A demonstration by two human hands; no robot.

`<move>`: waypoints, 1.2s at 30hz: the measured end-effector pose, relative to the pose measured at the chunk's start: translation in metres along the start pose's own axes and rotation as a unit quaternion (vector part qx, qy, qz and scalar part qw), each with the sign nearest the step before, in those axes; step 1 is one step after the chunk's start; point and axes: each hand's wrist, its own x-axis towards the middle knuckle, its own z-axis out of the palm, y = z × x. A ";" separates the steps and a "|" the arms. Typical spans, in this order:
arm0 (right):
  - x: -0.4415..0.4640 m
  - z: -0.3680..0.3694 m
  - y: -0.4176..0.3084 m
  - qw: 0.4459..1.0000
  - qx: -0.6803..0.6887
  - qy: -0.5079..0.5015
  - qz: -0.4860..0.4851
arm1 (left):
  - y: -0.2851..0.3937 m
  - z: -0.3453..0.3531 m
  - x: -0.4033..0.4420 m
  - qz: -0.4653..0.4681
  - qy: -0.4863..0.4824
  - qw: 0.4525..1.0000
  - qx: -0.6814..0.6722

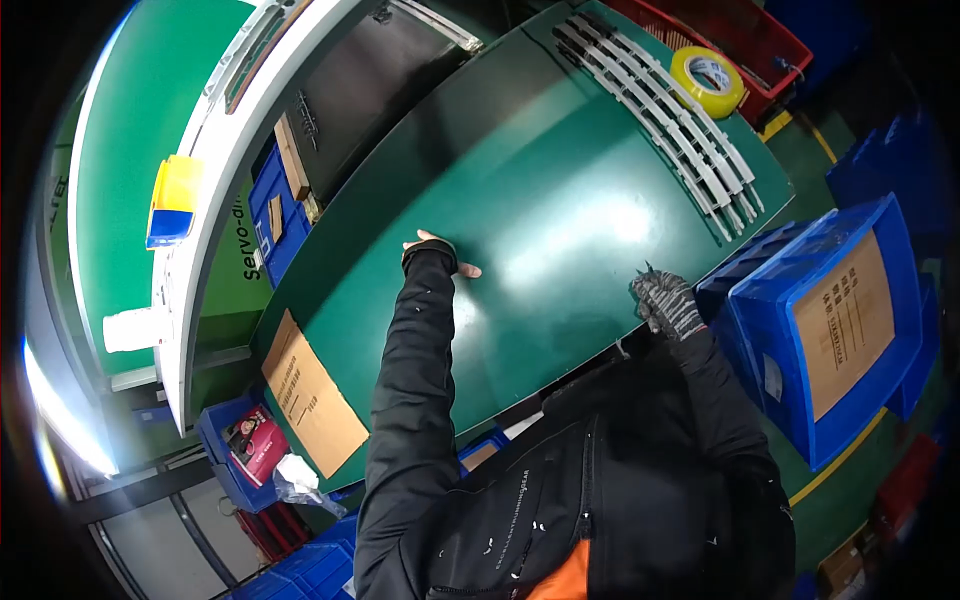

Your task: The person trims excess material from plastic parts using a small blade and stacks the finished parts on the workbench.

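Observation:
My left hand [443,252], bare, rests over the green table [520,330] near its middle, fingers apart and nothing visible in them; the black sleeve hides part of it. My right hand [666,302], in a grey knitted glove, is closed at the table's front edge on the right. Small dark points stick out past its fingers, too small to name. Several long pale slotted strips [660,110] lie side by side at the far right of the table, beside a roll of yellow tape [706,82].
Blue bins [745,330] stand right of the table, one with a cardboard sheet [845,325]. Another cardboard piece [312,400] lies at the table's left end, near a pink box [258,446]. A red crate [770,50] is at the far right corner.

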 end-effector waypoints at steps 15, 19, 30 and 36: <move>-0.002 0.004 -0.010 0.998 -0.050 0.029 0.009 | -0.117 -0.035 0.158 0.025 0.484 0.809 -0.334; 0.001 0.005 0.001 0.997 -0.041 0.060 0.011 | -0.140 -0.085 0.206 0.041 0.477 0.843 -0.246; 0.007 -0.006 0.004 0.919 -0.365 0.058 -0.137 | -0.126 -0.204 0.279 0.053 0.455 0.857 -0.236; -0.010 -0.026 0.075 0.983 0.168 0.009 0.075 | -0.133 -0.217 0.331 0.111 0.377 0.884 -0.253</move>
